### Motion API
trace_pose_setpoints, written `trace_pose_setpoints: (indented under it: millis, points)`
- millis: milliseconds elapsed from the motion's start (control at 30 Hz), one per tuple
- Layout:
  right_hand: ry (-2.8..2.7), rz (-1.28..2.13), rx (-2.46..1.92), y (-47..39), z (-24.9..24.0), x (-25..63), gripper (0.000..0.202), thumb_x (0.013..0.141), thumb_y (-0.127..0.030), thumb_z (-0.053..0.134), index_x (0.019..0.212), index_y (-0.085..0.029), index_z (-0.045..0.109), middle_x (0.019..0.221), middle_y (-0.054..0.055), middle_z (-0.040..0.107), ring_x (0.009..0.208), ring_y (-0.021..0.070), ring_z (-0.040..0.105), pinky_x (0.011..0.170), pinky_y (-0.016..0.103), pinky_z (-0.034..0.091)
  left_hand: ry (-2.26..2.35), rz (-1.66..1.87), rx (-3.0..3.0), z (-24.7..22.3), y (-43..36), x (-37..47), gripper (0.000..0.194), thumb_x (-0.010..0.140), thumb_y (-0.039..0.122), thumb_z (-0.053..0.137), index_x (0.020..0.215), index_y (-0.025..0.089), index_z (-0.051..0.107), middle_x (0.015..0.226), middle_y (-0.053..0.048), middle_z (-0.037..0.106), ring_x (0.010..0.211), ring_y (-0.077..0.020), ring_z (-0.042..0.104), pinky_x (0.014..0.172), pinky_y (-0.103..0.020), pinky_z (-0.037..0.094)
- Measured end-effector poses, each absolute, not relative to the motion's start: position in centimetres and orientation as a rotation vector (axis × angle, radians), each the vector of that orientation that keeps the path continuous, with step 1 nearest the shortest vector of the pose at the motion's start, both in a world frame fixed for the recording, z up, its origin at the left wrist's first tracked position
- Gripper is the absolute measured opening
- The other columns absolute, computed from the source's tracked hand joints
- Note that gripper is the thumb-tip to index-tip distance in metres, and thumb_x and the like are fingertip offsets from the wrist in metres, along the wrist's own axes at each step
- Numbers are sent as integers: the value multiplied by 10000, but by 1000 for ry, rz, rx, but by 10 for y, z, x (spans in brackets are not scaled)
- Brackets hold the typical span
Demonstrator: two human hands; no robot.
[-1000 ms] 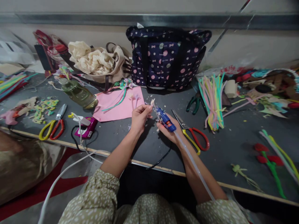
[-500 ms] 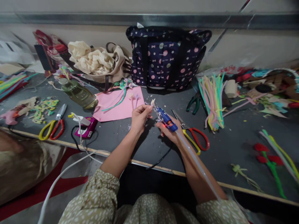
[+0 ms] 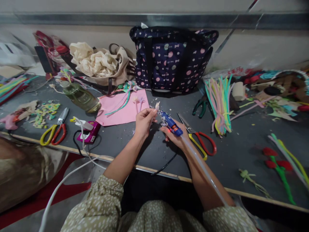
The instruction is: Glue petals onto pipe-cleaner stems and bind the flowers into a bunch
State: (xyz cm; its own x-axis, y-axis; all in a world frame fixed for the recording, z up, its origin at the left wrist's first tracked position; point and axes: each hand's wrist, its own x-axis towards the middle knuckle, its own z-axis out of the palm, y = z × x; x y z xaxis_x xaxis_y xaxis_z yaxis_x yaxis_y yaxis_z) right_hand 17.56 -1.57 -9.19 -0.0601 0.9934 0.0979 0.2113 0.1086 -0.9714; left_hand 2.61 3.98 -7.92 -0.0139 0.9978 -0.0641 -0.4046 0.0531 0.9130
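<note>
My left hand [image 3: 145, 122] pinches a small cream-coloured flower piece [image 3: 157, 105] between thumb and fingertips. Wrapped around a blue glue gun [image 3: 171, 123], my right hand [image 3: 175, 133] holds it with the nozzle close to that piece; whether they touch I cannot tell. A red light glows on the gun, purple-white shreds cling to its front, and a long clear glue stick [image 3: 202, 167] runs back from it over my forearm. Behind my left hand lies a pink sheet [image 3: 120, 109] with small fuzzy flowers [image 3: 138, 100] on it. Scissors [image 3: 198, 137] with red and yellow handles lie right of my right hand.
Along the back stand a dark patterned bag [image 3: 173, 61] and a beige bag [image 3: 123, 64]. A bottle [image 3: 80, 98], purple device [image 3: 90, 133] and second scissors [image 3: 56, 127] are at left. Pliers [image 3: 200, 108], pipe cleaners [image 3: 219, 106] and red flowers [image 3: 277, 164] lie at right.
The glue gun and my right hand have shifted very slightly left. The cream piece in my left hand has tilted a little and moved slightly left.
</note>
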Motion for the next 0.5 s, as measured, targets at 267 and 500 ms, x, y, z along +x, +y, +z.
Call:
trace_pose_setpoints:
  millis: [267,500]
  points:
    - [-1441,1104,-1281,-16,-88,176,255,746,-416,722,849,-224,591,566,-64,563,374,119,558,367,223,439,949,1347,820,-78,40,26,241,635,362,813,721,171,695,650,9,593,562,-74,521,515,-197,472]
    - [-1461,1009,-1373,-10,-83,190,268,751,-443,704,847,-221,591,611,-40,586,437,123,553,440,251,455,935,1399,779,-79,43,23,255,635,358,815,727,160,683,637,15,591,536,-66,525,495,-182,469]
